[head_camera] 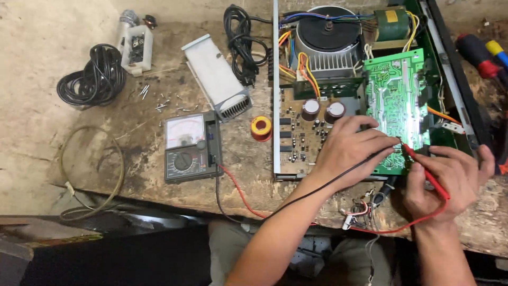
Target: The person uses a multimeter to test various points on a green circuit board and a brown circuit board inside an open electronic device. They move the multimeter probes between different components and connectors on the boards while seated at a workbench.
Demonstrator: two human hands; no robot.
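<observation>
Right hand (450,177) pinches the red probe (423,167), tip pointing up-left onto the green circuit board (394,90); left hand (349,151) grips the black lead (365,161).

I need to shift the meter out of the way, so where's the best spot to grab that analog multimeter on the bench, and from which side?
Probably grip the multimeter across its long left and right edges, coming from above. It lies flat, face up, and its leads leave the right edge near the bottom, so hold nearer the top by the dial window.
</observation>
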